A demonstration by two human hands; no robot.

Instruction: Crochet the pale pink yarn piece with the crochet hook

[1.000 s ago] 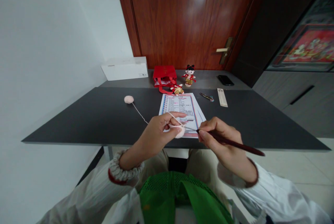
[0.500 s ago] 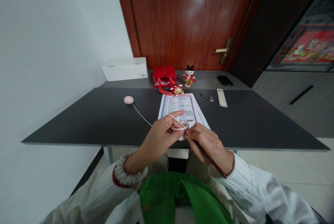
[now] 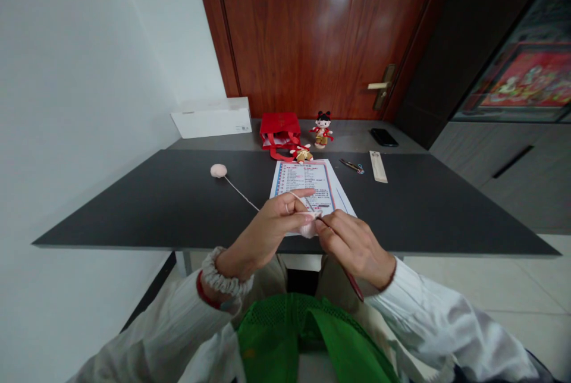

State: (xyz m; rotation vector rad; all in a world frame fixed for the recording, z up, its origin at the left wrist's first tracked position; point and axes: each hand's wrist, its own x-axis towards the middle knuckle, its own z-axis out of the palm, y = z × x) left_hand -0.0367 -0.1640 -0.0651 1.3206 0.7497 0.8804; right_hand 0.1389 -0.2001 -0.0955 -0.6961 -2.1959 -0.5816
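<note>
Two sets of fingers [image 3: 294, 223] [image 3: 329, 228] pinch yarnwork [image 3: 307, 231] and hook [image 3: 355, 287].

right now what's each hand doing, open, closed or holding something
Left hand: closed, holding the pale pink piece, index finger extended.
Right hand: closed, holding the dark-handled hook.
</note>
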